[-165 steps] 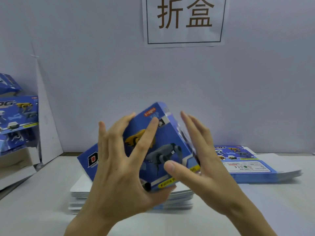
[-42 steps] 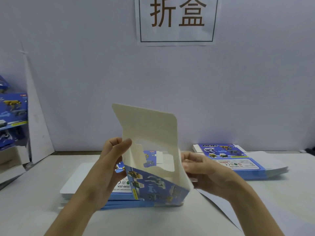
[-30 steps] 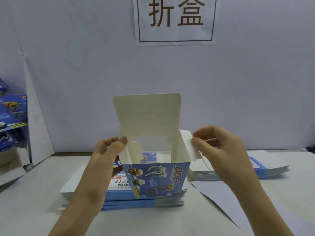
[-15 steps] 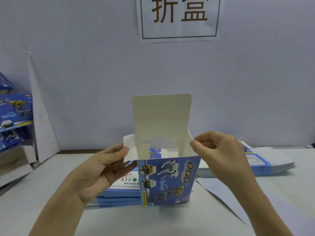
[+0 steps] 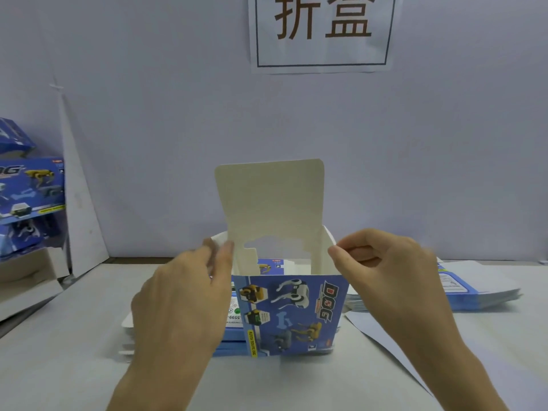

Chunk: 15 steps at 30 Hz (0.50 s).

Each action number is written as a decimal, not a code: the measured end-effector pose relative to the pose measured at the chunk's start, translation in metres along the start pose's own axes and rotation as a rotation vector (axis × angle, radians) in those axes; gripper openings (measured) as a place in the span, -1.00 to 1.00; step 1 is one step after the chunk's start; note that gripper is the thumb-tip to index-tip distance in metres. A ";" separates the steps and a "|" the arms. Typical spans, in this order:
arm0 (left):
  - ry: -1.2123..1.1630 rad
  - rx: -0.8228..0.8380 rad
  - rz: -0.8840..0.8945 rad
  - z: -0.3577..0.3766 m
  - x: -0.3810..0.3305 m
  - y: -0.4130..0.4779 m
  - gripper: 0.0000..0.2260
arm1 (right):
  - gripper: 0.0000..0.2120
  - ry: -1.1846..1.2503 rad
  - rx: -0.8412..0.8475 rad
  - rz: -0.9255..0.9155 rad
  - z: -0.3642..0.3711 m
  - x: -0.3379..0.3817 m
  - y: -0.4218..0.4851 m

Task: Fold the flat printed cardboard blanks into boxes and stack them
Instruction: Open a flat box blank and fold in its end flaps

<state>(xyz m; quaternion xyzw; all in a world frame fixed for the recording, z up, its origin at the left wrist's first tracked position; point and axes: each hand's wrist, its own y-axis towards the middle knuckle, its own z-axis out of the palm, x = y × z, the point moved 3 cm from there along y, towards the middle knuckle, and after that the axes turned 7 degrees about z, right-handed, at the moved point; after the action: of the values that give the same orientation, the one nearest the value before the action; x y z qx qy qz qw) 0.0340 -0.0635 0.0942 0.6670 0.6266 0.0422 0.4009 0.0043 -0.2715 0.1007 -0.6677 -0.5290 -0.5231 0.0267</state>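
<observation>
Hands (image 5: 184,295) (image 5: 394,280) holding upright rectangular box (image 5: 289,315), printed cardboard

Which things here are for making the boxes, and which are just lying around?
For the job: half-folded box, left hand and right hand at its flaps, near blanks pile, blanks pile at the right, finished boxes at the left.
Just lying about: wall sign, loose white sheet.
</observation>
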 end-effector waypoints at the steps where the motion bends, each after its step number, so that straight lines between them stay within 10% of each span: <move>1: 0.051 0.038 -0.009 0.001 -0.001 -0.001 -0.49 | -0.92 -0.024 0.000 -0.002 0.000 0.002 -0.001; 15: -0.345 0.205 0.052 0.010 -0.001 -0.003 -0.66 | -0.79 -0.171 -0.072 0.028 0.000 0.004 -0.004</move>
<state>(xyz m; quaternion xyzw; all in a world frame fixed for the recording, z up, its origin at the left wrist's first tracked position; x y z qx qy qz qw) 0.0364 -0.0695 0.0861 0.7177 0.5320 -0.1262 0.4311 0.0007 -0.2673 0.1018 -0.7177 -0.5008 -0.4826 -0.0352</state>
